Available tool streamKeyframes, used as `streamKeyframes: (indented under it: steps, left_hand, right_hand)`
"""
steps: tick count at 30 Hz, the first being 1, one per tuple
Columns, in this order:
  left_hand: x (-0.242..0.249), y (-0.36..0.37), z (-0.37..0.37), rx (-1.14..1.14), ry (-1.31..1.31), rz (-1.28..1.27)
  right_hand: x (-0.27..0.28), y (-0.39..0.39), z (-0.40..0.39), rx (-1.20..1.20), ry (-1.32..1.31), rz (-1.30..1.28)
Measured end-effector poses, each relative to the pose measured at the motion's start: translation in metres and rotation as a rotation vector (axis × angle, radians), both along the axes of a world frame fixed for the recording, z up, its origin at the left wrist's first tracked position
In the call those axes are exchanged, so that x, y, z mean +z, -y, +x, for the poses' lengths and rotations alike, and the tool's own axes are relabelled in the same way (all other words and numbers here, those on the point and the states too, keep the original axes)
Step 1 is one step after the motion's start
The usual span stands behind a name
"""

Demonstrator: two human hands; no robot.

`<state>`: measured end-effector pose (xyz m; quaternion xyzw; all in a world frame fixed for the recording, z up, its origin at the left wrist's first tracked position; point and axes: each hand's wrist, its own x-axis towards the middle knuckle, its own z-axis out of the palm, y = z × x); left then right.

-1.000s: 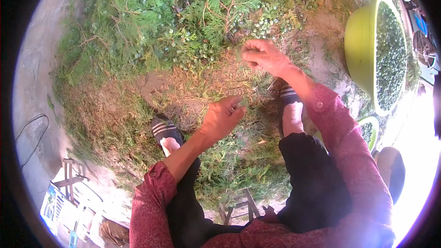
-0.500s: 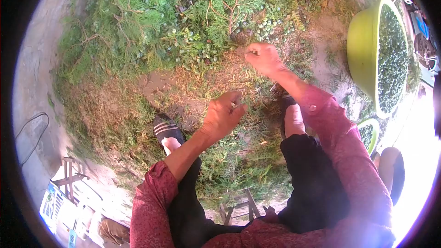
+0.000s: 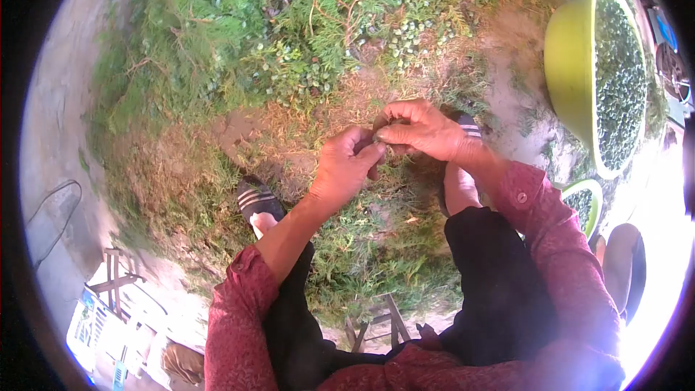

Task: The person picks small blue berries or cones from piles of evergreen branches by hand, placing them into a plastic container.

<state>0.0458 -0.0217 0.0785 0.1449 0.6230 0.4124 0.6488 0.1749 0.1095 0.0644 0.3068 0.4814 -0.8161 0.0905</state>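
Observation:
My left hand (image 3: 346, 163) and my right hand (image 3: 422, 130) meet at the fingertips, above the ground between my feet. Both are closed in a pinch, and what lies between the fingers is too small to make out. Beyond them spreads a heap of green conifer branches (image 3: 217, 36) with pale blue-green cones. A small cluster of loose cones (image 3: 409, 38) lies past my right hand. Brown and green clippings (image 3: 181, 188) cover the ground around my slippers.
At the right stands a large yellow-green tub (image 3: 568, 65) filled with small green cones. A smaller green-rimmed container (image 3: 597, 206) sits below it, close to another person's leg (image 3: 621, 264). Wooden stool legs (image 3: 394, 315) show below; a cable (image 3: 54, 192) lies at left.
My right hand has come back from the edge of the branches to meet my left hand. The dark clump near it at the heap's edge is no longer visible there.

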Motion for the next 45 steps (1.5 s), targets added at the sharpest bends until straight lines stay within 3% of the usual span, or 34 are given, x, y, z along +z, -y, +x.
streamKeyframes:
  steps: [2,3,6,10,11,12,13,15,16,17,18,19,21,23,25,29,33,35,40,45]
  left_hand:
    - [0.003,-0.002,0.002,-0.052,-0.028,-0.004]
    - [0.006,-0.004,0.004,-0.091,-0.056,-0.021]
    - [0.011,-0.007,0.008,-0.137,-0.073,-0.093]
    - [0.015,-0.012,0.013,-0.140,-0.082,-0.147]
    - [0.014,-0.014,0.014,-0.129,-0.086,-0.162]
    - [0.012,-0.014,0.014,-0.264,-0.341,0.035]
    - [0.010,-0.010,0.013,-0.405,-0.593,0.214]
    - [-0.003,-0.006,0.015,-0.538,-0.853,0.492]
    - [0.000,-0.005,0.015,-0.536,-0.860,0.461]
    - [0.007,-0.010,0.015,-0.773,-0.942,0.409]
    - [0.011,-0.013,0.013,-1.011,-1.013,0.359]
    - [0.010,-0.012,0.012,-1.007,-1.015,0.353]
    - [0.008,-0.011,0.012,-1.104,-0.974,0.325]
    - [0.008,-0.010,0.010,-1.087,-0.963,0.308]
    - [0.004,-0.008,0.007,-1.072,-0.953,0.290]
    - [-0.014,0.003,0.006,-0.926,-0.914,0.353]
    - [-0.017,0.005,0.003,-0.798,-0.885,0.392]
    - [-0.010,0.002,0.002,-0.851,-0.880,0.323]
    - [0.001,-0.003,-0.004,-1.014,-0.910,0.227]
    - [0.001,-0.001,-0.005,-1.074,-0.859,0.198]
  right_hand:
    - [0.003,-0.001,0.002,0.114,-0.056,0.352]
    - [0.004,-0.002,0.003,0.105,-0.055,0.360]
    - [0.005,0.001,0.006,0.069,0.090,0.106]
    - [0.006,-0.005,0.017,0.075,0.166,0.043]
    - [0.007,-0.009,0.020,0.136,0.166,0.251]
    - [0.008,-0.010,0.020,0.204,0.151,0.447]
    - [0.011,-0.007,0.021,0.075,0.292,0.333]
    - [-0.004,-0.013,0.033,-0.170,0.262,0.056]
    - [-0.019,-0.018,0.044,-0.182,0.155,0.135]
    - [-0.021,-0.025,0.048,-0.335,0.087,-0.248]
    - [-0.018,-0.029,0.050,-0.391,0.073,-0.329]
    - [-0.016,-0.031,0.052,-0.448,0.062,-0.407]
    - [-0.020,-0.036,0.056,-0.437,0.105,-0.317]
    - [-0.025,-0.040,0.058,-0.429,0.146,-0.231]
    - [-0.029,-0.044,0.057,-0.398,0.229,0.033]
    - [-0.031,-0.044,0.056,-0.455,0.217,0.014]
    - [-0.025,-0.039,0.051,-0.306,0.320,0.166]
    - [-0.026,-0.038,0.050,-0.233,0.389,0.275]
    - [-0.035,-0.046,0.052,-0.449,0.343,0.155]
    - [-0.036,-0.047,0.052,-0.447,0.398,0.199]
